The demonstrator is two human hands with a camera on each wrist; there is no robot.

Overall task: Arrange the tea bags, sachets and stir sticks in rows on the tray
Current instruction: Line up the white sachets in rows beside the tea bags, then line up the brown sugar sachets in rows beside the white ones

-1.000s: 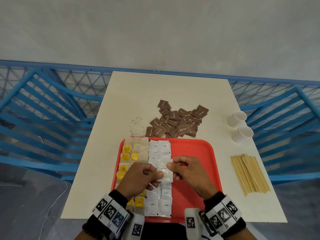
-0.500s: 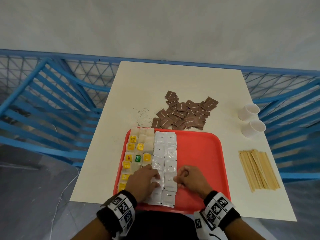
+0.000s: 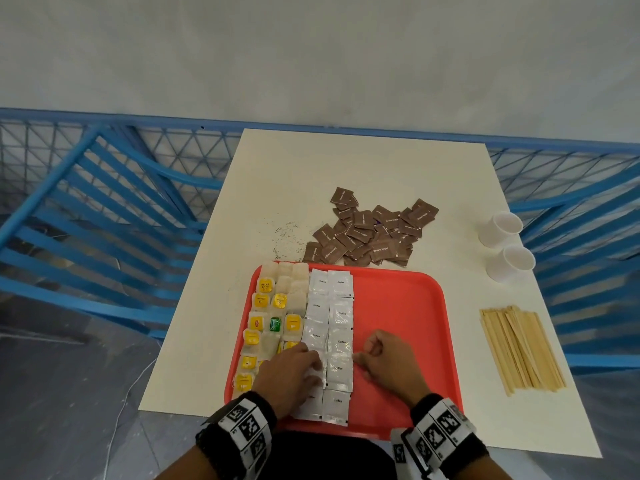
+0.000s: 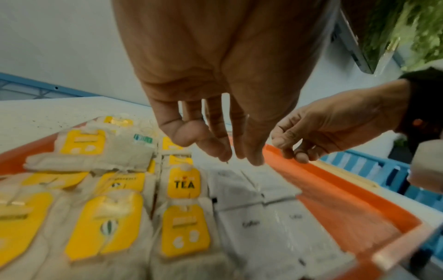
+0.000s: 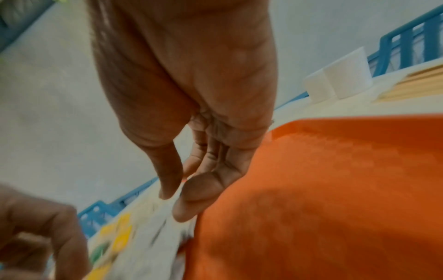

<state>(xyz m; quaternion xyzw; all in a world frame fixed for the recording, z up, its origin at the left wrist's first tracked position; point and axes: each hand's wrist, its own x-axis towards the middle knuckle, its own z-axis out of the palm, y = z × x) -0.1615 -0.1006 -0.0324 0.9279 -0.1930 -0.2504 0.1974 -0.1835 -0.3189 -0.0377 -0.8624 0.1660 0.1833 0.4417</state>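
Table [image 3: 363, 174]: one cream table in front of you, with blue railings behind it and at both sides.
Tray [image 3: 401, 306]: one red tray at the table's near edge; its right half is bare.
Tea bags [image 3: 273, 323]: on the tray's left side in rough rows, most with yellow tags and one with a green tag; the left wrist view shows "TEA" on one yellow tag [image 4: 184, 180]. They overlap too much to count.
White sachets [image 3: 330, 313]: two columns just right of the tea bags, each printed "Coffee"; about ten show, some under your left hand.
Brown sachets [image 3: 370, 233]: a loose heap on the table just beyond the tray's far edge, some printed "Brown Sugar"; too piled to count.
Stir sticks [image 3: 519, 348]: one bundle of wooden sticks by the table's right edge, off the tray.
Cups [image 3: 500, 228]: two white cups near the table's right edge, beyond the sticks.
Left hand [image 3: 289, 375]: fingers extended, resting on the left sachet column, gripping nothing.
Right hand [image 3: 388, 362]: fingers loosely curled, fingertips at the right column's edge, holding nothing.
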